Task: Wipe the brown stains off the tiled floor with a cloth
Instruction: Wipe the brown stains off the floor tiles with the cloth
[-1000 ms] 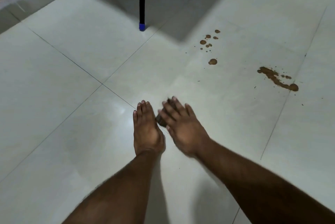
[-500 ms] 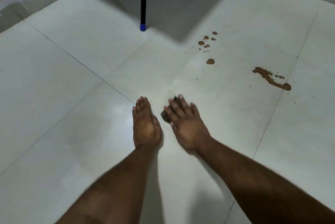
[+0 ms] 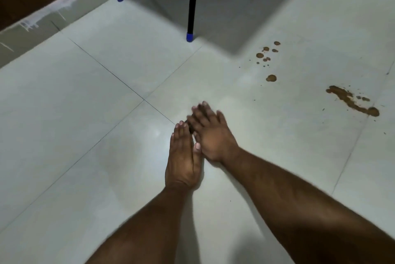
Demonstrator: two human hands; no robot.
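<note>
From the head view, both hands lie low on the tiled floor [image 3: 89, 96]: the left hand [image 3: 183, 156] rests flat with fingers straight, likely as a prop, while the right hand [image 3: 210, 131], blurred, spreads its straight fingers over a small dark cloth [image 3: 190, 125] peeking out between the 2 hands, seemingly pressing it down to rub. The brown stains, a cluster of spots [image 3: 267, 56] and a long smear [image 3: 350, 100], sit well apart to the right, untouched, beyond 2 black furniture legs [image 3: 191, 2] with blue caps.
</note>
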